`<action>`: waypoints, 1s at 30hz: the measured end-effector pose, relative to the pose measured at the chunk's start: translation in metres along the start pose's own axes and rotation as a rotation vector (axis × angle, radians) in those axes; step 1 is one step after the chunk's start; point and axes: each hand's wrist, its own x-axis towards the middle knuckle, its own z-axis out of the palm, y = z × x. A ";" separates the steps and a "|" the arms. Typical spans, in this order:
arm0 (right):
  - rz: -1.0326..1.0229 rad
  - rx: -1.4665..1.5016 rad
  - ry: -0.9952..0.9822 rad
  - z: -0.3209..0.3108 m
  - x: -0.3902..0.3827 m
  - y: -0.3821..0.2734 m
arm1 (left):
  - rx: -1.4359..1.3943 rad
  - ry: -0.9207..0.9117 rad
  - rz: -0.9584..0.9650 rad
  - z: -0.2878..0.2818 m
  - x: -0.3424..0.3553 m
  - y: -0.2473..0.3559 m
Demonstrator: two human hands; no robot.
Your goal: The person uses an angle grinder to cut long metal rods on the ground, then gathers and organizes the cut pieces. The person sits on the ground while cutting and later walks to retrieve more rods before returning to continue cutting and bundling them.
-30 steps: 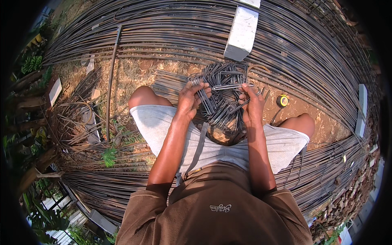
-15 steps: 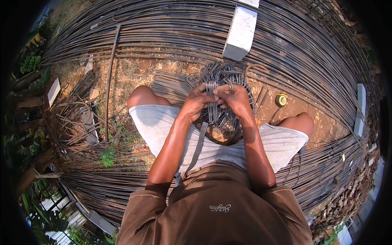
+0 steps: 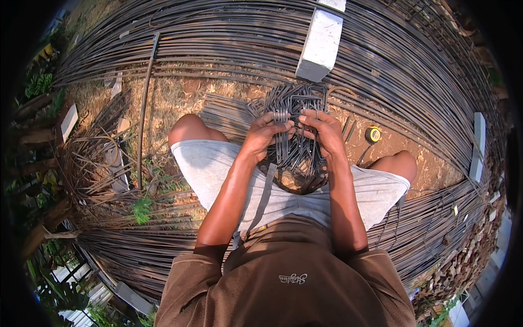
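A tangled pile of rebar stirrups (image 3: 299, 155), bent from dark steel rod into small rectangles, lies between my knees. Over it, my left hand (image 3: 265, 133) is closed round a row of several stirrups (image 3: 281, 118), their bent ends side by side above my fingers. My right hand (image 3: 323, 131) is a short gap to the right, thumb and fingers bent in a pinch at the pile. It seems to grip a single stirrup, partly hidden by the fingers and the dark rods behind.
Long steel bars (image 3: 218, 46) cross the ground ahead, with a white block (image 3: 320, 46) on them. A yellow and black tape measure (image 3: 373, 134) lies right of the pile. Short straight rods (image 3: 226, 114) are left of it. One upright-lying bar (image 3: 146, 109) and scrap rods (image 3: 101, 158) lie farther left.
My right hand has moved slightly right, away from the left hand, opening a gap between them. The left hand keeps its row of stirrups in nearly the same place.
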 end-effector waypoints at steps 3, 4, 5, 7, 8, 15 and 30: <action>-0.053 0.017 0.134 0.001 -0.005 -0.004 | -0.013 0.034 -0.004 -0.003 0.004 -0.004; -0.063 0.071 0.162 0.000 -0.005 -0.008 | -0.027 0.061 -0.007 -0.003 0.007 -0.005; -0.074 0.126 0.191 -0.002 -0.005 -0.013 | -0.041 0.087 -0.009 -0.005 0.009 -0.006; -0.100 0.243 0.249 -0.003 -0.007 -0.019 | -0.069 0.137 -0.002 -0.010 0.011 -0.009; -0.121 0.319 0.251 -0.008 -0.006 -0.017 | -0.081 0.153 0.000 -0.010 0.014 -0.010; -0.009 0.681 0.237 -0.005 -0.007 0.023 | -0.219 0.181 0.061 -0.011 0.016 -0.007; 0.191 -0.090 0.106 -0.028 -0.033 0.033 | -0.193 0.190 0.159 -0.010 0.018 0.008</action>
